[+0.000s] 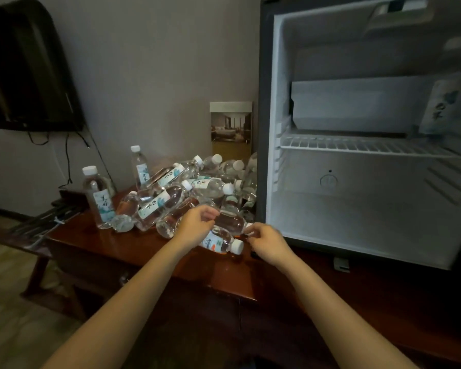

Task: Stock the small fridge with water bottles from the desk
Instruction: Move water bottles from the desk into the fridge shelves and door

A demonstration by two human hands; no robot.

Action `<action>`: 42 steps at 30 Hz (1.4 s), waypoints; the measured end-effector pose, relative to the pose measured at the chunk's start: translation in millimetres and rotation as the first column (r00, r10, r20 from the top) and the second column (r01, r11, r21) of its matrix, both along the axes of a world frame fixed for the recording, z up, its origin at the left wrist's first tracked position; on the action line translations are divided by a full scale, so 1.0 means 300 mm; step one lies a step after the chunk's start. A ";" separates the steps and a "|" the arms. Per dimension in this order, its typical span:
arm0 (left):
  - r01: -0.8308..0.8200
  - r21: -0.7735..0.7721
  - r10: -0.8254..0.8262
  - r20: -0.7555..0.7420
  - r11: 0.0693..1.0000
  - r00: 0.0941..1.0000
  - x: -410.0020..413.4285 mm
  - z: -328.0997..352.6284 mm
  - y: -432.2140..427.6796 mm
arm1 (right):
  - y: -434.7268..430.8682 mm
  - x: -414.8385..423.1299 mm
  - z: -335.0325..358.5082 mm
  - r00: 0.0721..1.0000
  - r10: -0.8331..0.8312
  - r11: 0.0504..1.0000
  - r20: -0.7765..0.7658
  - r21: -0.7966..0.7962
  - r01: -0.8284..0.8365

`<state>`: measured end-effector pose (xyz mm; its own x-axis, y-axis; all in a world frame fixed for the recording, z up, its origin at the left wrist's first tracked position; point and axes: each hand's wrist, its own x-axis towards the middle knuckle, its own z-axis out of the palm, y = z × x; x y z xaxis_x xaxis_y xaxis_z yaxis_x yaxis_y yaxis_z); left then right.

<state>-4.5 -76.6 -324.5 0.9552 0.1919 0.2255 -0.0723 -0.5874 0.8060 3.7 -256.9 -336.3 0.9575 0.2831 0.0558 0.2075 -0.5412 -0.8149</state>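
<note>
- Water bottles (171,193) are heaped in a loose pile at mid-frame, on the dark wooden desk (112,249), just left of the fridge (357,209); most lie on their sides, clear with white caps and pale printed labels
- Two upright bottles (99,198) are seen at the left edge of the pile, one nearer the camera and one further back
- The fridge fills the right of the frame and is seen open, its white interior exposed; a wire shelf (357,147) crosses it at mid-height
- A blurred labelled bottle (445,107) is visible at the far right of the fridge; whether it stands on the shelf or elsewhere cannot be told
- The left hand (197,222) is held over the near edge of the pile, fingers loosely curled and thumb apart from them, with nothing plainly gripped
- The right hand (264,241) is held just right of it, its curled fingertips brought up to the cap end of a lying bottle (232,222); whether that cap is pinched cannot be told
- A capped bottle (221,242) lies on the desk between and just below the two hands
- A dark television (24,70) is mounted at the upper left, with cables hanging beneath
- A framed card (230,126) is propped against the wall behind the pile
</note>
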 end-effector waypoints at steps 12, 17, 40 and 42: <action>0.135 0.391 -0.166 0.047 0.911 0.985 0.038 -0.148 0.118 | 0.109 0.072 -0.104 0.994 0.073 0.961 0.081 -0.271 -0.049; 0.123 0.584 -0.140 -0.017 0.802 0.990 0.033 -0.176 0.118 | 0.106 0.075 -0.102 0.989 0.049 0.981 0.142 -0.193 -0.020; 0.347 -0.166 -0.343 0.052 0.923 0.938 -0.031 0.020 -0.083 | -0.013 0.001 0.166 0.969 -0.165 0.897 0.183 0.436 0.071; 0.381 -0.266 -0.372 0.086 0.886 0.924 -0.041 0.030 -0.112 | -0.046 -0.019 0.152 0.982 -0.139 0.881 0.131 0.468 0.062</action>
